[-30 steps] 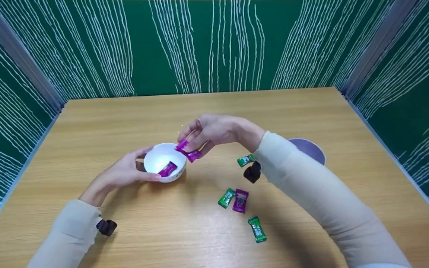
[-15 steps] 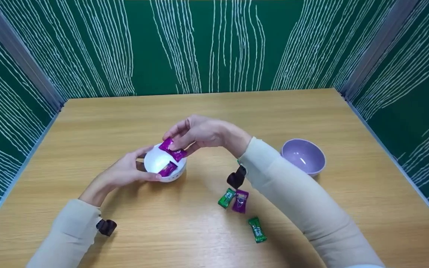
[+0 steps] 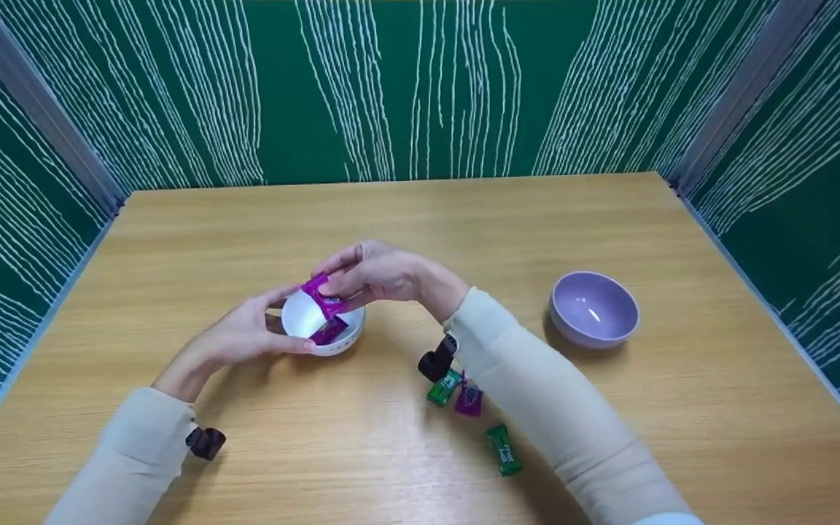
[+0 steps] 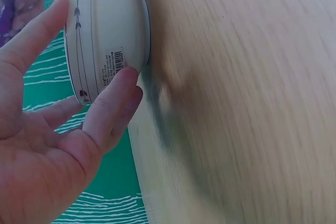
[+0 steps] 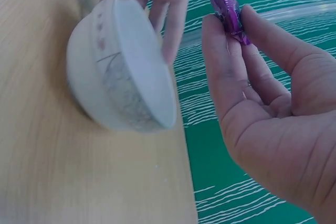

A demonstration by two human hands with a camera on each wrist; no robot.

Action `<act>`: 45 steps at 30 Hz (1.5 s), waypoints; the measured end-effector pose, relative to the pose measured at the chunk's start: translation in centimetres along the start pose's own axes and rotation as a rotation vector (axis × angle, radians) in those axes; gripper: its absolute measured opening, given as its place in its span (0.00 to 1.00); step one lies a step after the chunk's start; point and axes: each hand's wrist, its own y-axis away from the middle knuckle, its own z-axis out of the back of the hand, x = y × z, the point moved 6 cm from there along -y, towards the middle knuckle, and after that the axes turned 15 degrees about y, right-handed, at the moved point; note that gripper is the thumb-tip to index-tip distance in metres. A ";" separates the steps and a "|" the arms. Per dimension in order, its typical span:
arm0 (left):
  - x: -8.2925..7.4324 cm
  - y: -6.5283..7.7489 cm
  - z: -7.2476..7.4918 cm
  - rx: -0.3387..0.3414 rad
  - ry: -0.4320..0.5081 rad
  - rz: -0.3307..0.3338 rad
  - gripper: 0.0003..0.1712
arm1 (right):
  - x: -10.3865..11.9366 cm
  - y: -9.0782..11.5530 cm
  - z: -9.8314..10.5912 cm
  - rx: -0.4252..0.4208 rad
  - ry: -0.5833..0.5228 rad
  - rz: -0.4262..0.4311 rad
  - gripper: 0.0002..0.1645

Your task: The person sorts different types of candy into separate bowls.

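Note:
My left hand [image 3: 252, 332] grips a white bowl [image 3: 338, 348] by its side, thumb at the rim; the left wrist view shows a barcode and a thin leaf band on the bowl's outside [image 4: 118, 14]. One purple-wrapped candy [image 3: 328, 332] lies inside it. Over the bowl's mouth, my right hand [image 3: 387, 273] pinches a second purple-wrapped candy [image 3: 323, 296] between thumb and fingers. The right wrist view has this candy [image 5: 230, 15] upright at the fingertips, apart from the tilted-looking bowl [image 5: 86, 72].
A purple bowl [image 3: 595, 339] stands at the right of the wooden table [image 3: 281, 452]. Below the right forearm lie a green candy [image 3: 443, 389], a purple candy [image 3: 469, 402] and another green candy [image 3: 504, 450]. Green walls with white lines surround the table.
My right hand has moved left, bringing the pinched candy from the bowl's right rim to over its inside. The right sleeve has uncovered the purple bowl and covered a green candy. The left hand stays put.

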 end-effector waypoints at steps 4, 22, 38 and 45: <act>0.1 0.1 0.2 -0.007 -0.009 -0.009 0.60 | -0.9 -0.7 0.2 -0.038 0.055 -0.039 0.16; 0.7 0.1 0.1 -0.005 0.023 -0.008 0.61 | -2.8 -2.8 -1.1 -0.108 0.271 -0.064 0.12; 0.5 0.0 -0.1 0.007 0.029 -0.030 0.61 | -2.8 -1.7 -0.9 -0.038 0.050 -0.029 0.21; 0.6 0.0 -0.1 -0.001 0.012 -0.011 0.59 | -2.2 1.2 0.4 0.045 0.129 0.007 0.24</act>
